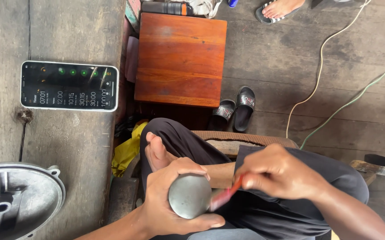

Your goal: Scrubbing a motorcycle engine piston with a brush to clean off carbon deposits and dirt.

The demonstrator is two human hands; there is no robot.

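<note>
My left hand [170, 204] wraps around a round grey metal cylinder [189, 195], whose flat dull end faces up at me. My right hand [277, 171] pinches a thin red tool [226, 194], blurred with motion, whose tip lies against the right edge of the cylinder's face. Both hands sit over my lap, above my folded legs in dark trousers [246, 213]. A bare foot [157, 153] rests just behind the left hand.
A phone [69, 86] with a lit timer screen lies on the wooden bench [68, 31] at left. A round grey metal cover [14, 200] sits at the bench's near edge. A red-brown wooden stool [181, 58], black slippers [237, 109], cables [321, 66] and another person's foot [279, 9] are on the floor.
</note>
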